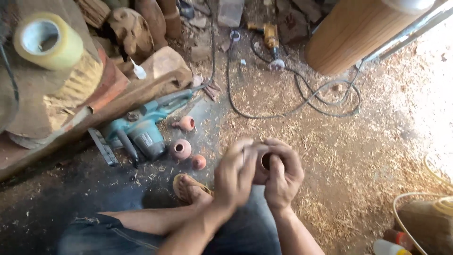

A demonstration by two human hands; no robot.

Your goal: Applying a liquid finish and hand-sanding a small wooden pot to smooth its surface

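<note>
Both hands are gripping a small wooden pot (264,163) above the lap: the left hand (234,174) is wrapping its side, the right hand (283,174) clasping its rim. Three similar pots (180,149) are lying beside a teal power saw (141,130).

The floor (358,156) under me is packed dirt, dark on my left side and strewn thick with pale wood shavings to my right. A teal power saw (141,130) lies on it just ahead of my sandalled foot (188,188). Three small reddish clay pots (180,149) sit beside the saw, near one another. Black cable (292,106) loops across the shavings further off, running towards a yellow drill (270,37) lying on its side. Rough wood blocks (160,71) rest along the left edge.
</note>
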